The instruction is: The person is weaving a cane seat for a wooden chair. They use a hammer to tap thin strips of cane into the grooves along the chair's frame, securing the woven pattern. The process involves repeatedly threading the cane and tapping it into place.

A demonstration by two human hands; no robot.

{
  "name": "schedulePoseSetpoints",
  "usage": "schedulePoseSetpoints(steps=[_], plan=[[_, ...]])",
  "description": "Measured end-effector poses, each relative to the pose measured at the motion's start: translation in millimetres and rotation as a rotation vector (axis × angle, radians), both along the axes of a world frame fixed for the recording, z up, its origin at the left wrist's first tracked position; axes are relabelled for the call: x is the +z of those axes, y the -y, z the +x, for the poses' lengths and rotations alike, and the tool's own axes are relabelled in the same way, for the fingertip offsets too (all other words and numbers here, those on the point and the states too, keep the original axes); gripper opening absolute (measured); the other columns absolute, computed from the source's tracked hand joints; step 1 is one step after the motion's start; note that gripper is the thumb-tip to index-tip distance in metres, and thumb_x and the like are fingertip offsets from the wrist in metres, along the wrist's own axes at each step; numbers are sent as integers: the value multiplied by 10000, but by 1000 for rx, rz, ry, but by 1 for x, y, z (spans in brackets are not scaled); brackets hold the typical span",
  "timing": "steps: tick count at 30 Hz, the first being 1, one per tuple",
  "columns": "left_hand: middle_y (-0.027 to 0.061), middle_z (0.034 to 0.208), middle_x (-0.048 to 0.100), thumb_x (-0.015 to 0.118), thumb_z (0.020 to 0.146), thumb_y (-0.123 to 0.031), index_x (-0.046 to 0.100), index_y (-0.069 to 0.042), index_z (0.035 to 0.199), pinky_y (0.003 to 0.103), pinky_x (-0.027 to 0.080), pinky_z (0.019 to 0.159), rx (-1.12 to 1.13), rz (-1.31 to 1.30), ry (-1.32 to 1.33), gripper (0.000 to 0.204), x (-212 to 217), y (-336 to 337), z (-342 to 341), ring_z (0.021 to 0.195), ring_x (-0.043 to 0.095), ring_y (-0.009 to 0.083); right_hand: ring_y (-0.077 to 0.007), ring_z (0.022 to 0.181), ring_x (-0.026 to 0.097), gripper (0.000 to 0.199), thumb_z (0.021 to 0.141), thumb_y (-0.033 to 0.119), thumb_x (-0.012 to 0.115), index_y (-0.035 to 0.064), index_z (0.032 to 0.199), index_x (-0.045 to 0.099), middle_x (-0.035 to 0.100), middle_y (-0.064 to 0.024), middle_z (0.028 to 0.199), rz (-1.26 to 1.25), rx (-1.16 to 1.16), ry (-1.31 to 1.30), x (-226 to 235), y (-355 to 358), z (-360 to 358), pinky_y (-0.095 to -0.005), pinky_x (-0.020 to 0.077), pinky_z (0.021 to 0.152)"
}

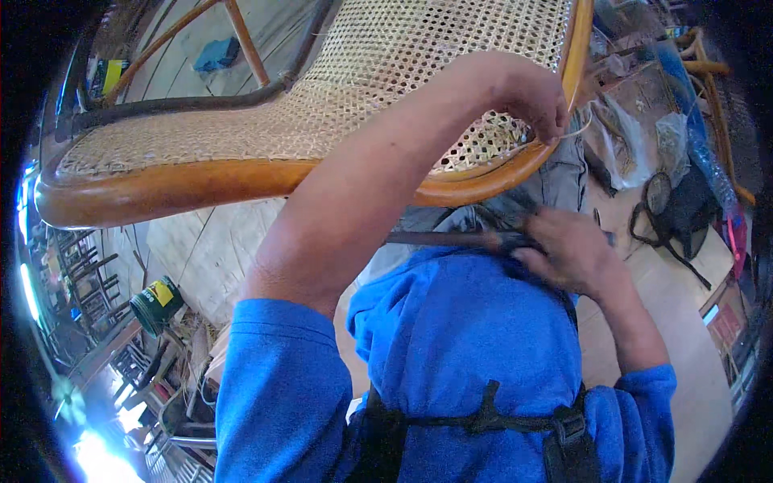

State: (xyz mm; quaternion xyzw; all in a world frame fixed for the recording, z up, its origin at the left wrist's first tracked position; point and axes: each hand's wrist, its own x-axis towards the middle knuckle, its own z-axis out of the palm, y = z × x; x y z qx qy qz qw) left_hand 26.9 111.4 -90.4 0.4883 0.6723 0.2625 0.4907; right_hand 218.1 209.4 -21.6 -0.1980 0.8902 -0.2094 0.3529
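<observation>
Fingers [552, 125] of L hand [538, 95] curled at lower-R curved corner of glossy orange-brown wooden frame [475, 190], right by thin pale strand [587, 124]; can't tell if gripped. Beige woven-cane panel [419, 48], open-holed nr fingers, denser toward L end, spans frame. R hand [570, 249] blurred nr dark rod-like item [443, 238], grip unclear. Dk-green round bucket [148, 312] w/ yellow-&-blk label [164, 291] below frame's L end.

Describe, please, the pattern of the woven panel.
Woven panel: beige lattice with small holes; best seen in the head view.
</observation>
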Motion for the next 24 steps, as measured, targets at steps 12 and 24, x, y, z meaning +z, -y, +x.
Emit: schedulePoseSetpoints(steps=[12,24], plan=[[-18,669,588,721,712,-262,683,-128,919,279,364,484,156,1,218,249,-9,11,0,563,475,104,-374,728,577,358,766,198,622,19,1055,508,553,-203,761,-23,-640,75,43,-38,44,-414,444,636],[18,774,660,709,730,-244,681,-55,946,280,452,675,171,-42,176,288,0,12,3,720,575,111,-364,658,571,317,795,167,620,39,1050,481,563,-170,737,10,-516,65,43,-27,38,-402,448,589]])
